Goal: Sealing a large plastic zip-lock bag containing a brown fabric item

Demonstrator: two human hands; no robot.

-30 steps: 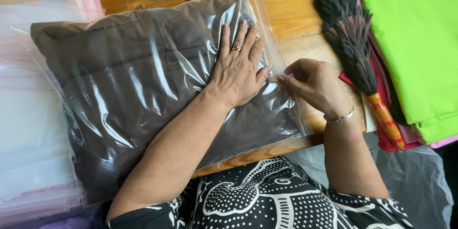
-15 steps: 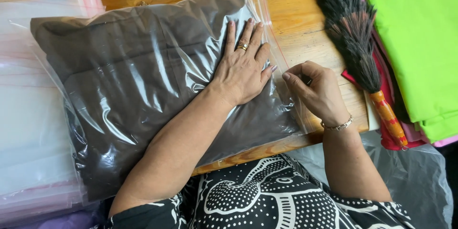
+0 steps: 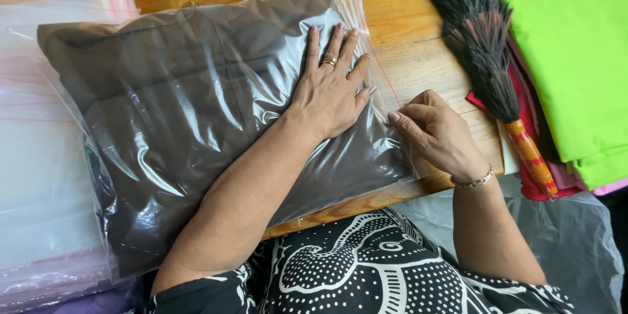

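Left hand [image 3: 330, 95] lies flat on the bag [image 3: 196, 124], fingers spread — right hand [image 3: 438, 134] pinches its open edge, which runs away from the body, just right of the left.

L hand [image 3: 330, 95] flat, palm down, fingers spread, forearm reaching diagonally across. R hand [image 3: 435, 131] curled, thumb & fingertips pinched together, wrist bent, bracelet on it.
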